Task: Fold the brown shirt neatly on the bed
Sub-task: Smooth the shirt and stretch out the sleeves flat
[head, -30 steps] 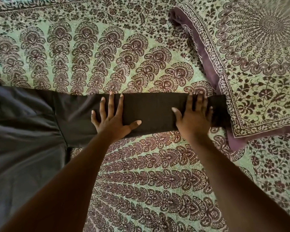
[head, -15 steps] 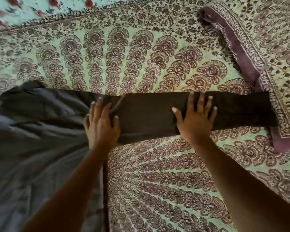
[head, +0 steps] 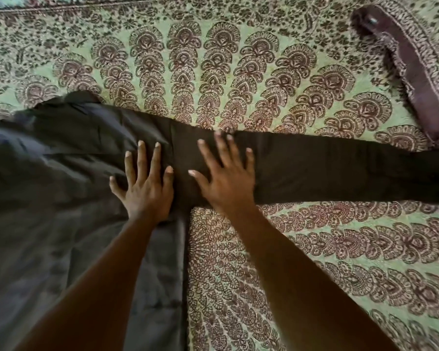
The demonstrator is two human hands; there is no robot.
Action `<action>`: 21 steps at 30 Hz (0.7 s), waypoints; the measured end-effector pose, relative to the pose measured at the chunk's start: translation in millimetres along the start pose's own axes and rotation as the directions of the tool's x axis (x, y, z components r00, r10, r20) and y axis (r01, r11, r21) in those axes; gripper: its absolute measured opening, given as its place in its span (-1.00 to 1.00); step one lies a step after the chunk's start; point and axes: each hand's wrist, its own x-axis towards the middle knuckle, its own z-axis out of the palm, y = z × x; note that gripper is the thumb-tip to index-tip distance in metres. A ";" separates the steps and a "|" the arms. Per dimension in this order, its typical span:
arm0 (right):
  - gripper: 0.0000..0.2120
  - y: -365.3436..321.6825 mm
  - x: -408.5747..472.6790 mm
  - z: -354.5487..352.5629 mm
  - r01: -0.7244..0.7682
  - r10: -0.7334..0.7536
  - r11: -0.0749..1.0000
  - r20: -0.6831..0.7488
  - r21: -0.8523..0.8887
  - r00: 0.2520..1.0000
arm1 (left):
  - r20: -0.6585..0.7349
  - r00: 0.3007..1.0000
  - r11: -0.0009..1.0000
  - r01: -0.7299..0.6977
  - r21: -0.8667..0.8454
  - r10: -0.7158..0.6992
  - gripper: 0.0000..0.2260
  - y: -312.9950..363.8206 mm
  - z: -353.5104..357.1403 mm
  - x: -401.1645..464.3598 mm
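While flat on the bed (head: 314,249): brown shirt (head: 61,198) at left.
Left hand (head: 143,188): spread, pressing the shoulder.
Right hand (head: 226,178): spread, nearer the sleeve (head: 340,171) — pressing its root.
Sleeve axis: running rightward — away from both hands.

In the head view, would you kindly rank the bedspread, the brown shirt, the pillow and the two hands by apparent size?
1. Bedspread
2. Shirt
3. Pillow, cut off by the frame
4. Left hand and right hand: look alike, not ranked.
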 end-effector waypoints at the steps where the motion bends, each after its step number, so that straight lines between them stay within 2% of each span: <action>1: -0.33 24.9 -10.5 -6.8 -0.074 0.073 0.997 -0.023 -0.034 0.997 | 0.014 1.000 1.000 0.000 -0.006 0.000 -0.47 -0.1 -1.0 0.7; 5: -0.23 109.3 -41.6 -31.1 -0.381 0.382 0.923 -0.005 -0.060 0.924 | 0.063 0.998 0.999 -0.017 -0.043 0.020 -0.46 2.9 -4.1 2.5; 7: -0.21 114.5 -38.1 -35.1 -0.443 0.443 0.895 -0.015 -0.046 0.897 | 0.031 0.998 0.997 -0.050 -0.064 0.052 -0.45 7.8 -7.5 -0.5; 9: -0.25 96.9 -22.4 -36.1 -0.357 0.356 0.934 -0.056 -0.019 0.933 | -0.028 0.985 0.983 -0.174 -0.055 0.173 -0.45 19.9 -9.3 -5.6; 12: -0.35 52.9 1.0 -24.1 -0.003 0.003 1.000 -0.024 0.003 1.000 | -0.021 0.940 0.940 -0.340 0.013 0.340 -0.38 35.3 -1.5 -11.4; 14: -0.36 40.1 4.8 -12.2 0.057 -0.057 0.998 0.025 -0.012 0.998 | -0.004 0.950 0.949 -0.312 0.031 0.313 -0.36 40.6 6.7 -5.8; 18: -0.26 56.1 -9.0 -14.0 -0.204 0.204 0.979 0.015 -0.004 0.979 | -0.010 0.987 0.986 -0.163 -0.017 0.163 -0.33 48.2 4.1 16.9; 21: -0.23 67.0 -17.7 -21.3 -0.338 0.338 0.941 -0.002 0.016 0.941 | 0.036 0.996 0.996 -0.080 -0.044 0.081 -0.34 60.3 -0.2 27.2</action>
